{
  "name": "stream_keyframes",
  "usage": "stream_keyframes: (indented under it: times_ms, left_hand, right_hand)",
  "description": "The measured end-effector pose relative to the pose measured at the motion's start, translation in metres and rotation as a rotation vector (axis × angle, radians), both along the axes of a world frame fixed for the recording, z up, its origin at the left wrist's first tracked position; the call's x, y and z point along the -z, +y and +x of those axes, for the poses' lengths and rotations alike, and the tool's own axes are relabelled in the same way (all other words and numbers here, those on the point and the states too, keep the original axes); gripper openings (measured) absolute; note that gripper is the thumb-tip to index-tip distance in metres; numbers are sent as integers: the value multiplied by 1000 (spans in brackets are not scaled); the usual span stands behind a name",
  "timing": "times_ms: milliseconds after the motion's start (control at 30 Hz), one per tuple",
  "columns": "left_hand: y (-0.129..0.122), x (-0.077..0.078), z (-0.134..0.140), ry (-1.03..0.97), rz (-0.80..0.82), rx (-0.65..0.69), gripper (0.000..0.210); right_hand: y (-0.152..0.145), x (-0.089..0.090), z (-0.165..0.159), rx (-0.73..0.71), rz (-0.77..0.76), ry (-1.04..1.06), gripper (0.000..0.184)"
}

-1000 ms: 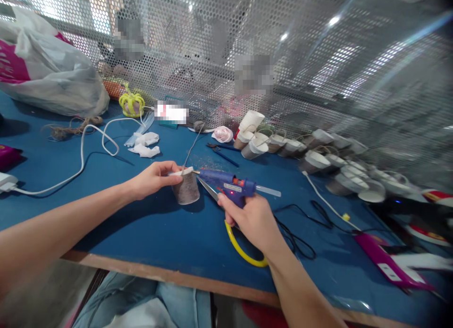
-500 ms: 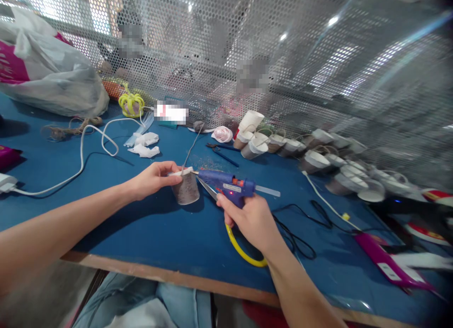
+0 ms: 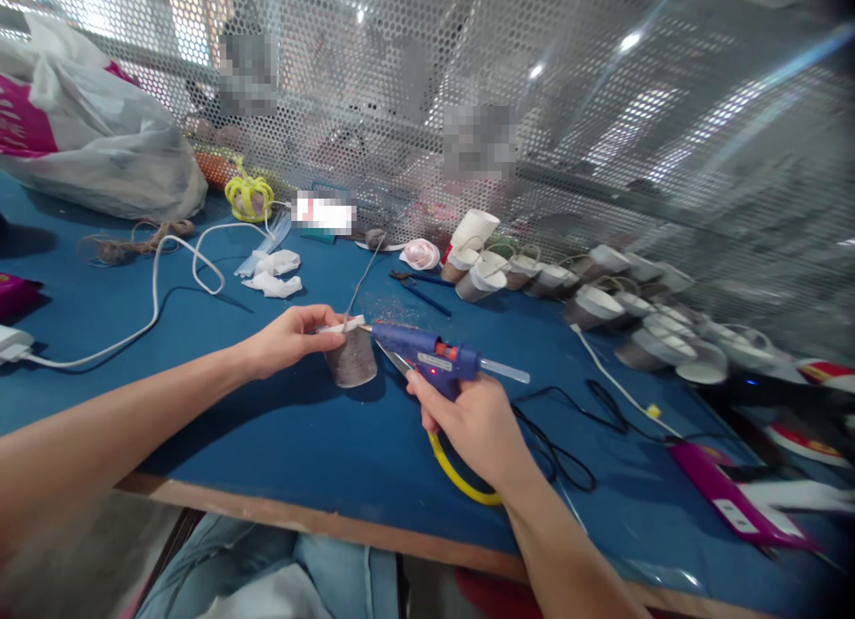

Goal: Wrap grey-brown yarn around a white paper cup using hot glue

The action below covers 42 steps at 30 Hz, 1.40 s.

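My left hand [image 3: 298,338] pinches the white rim of a small grey-brown cup [image 3: 352,361]. A grey yarn [image 3: 362,285] runs from that rim back to a small ball of yarn [image 3: 376,239]. In my right hand [image 3: 471,414] is a blue hot glue gun [image 3: 414,345] with a red light on and a clear glue stick [image 3: 506,370] out of its back. Its nozzle meets the cup's rim on the right side. Below the gun lie scissors with yellow handles [image 3: 460,481], partly hidden by my right hand.
Pliers with blue handles [image 3: 427,298] lie behind the cup. Many similar cups [image 3: 598,305] stand at the back right. A purple power strip [image 3: 741,503] is at the right, a white cable [image 3: 155,289] at the left. A plastic bag [image 3: 113,147] sits back left before a perforated metal screen [image 3: 374,85].
Almost nothing differs. The glue gun and my right hand have shifted very slightly left and down at the back, while the nozzle stays at the cup's rim.
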<state>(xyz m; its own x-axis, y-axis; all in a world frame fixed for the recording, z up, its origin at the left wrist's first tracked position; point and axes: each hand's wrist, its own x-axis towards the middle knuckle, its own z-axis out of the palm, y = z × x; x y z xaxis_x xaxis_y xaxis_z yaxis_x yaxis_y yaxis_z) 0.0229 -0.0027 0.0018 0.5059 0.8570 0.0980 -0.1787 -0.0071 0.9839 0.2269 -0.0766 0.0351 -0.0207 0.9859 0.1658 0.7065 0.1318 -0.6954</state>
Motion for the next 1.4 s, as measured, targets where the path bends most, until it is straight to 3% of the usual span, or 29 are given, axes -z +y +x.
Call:
stream_keyframes:
  times_ms: [500,1400]
  left_hand:
    - [2,3,-1,34,11,13,22]
    - [5,7,-5,11,119,100,21]
  right_hand:
    - [-5,-1,-7,-23,-31,-10,27]
    - [6,-2,10,-6,-117,63,27]
